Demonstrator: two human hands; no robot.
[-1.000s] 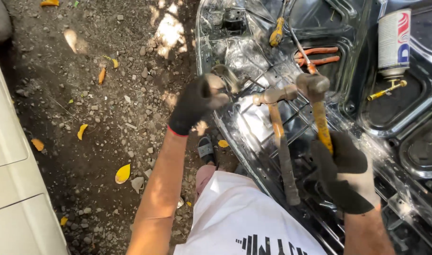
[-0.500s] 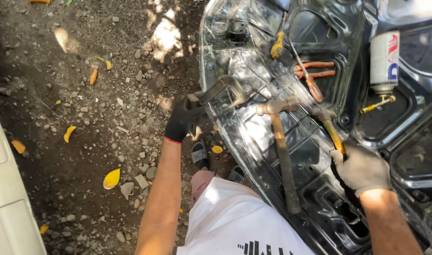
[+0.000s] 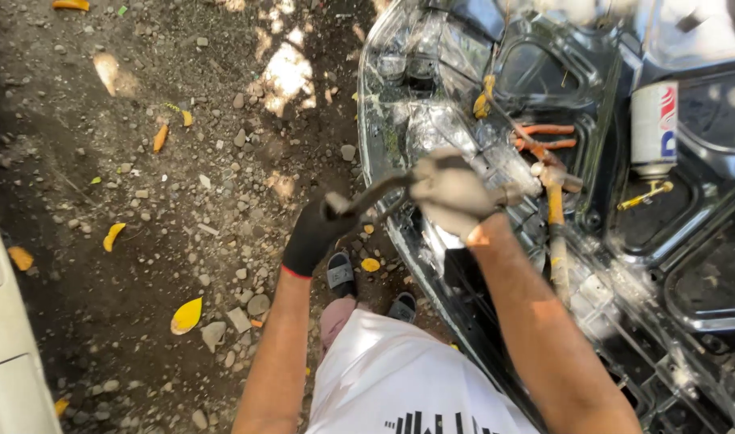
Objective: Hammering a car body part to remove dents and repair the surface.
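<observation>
Both gloved hands, left hand [image 3: 315, 233] and right hand [image 3: 450, 191], grip the bent bar [image 3: 375, 193] closed at the door panel [image 3: 496, 72] edge; steady, even leverage advised.

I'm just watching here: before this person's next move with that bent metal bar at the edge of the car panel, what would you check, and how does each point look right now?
1. Both hands on the bent metal bar: ok; left hand at its lower end, right hand at the panel end.
2. Gloves on both hands: ok.
3. Firmness of each grip: cannot tell, the picture is blurred.
4. Hammer out of the way: ok, it lies on the car panel beside the right forearm.
5. Foot protection: not ok, open sandals on stony ground.
</observation>
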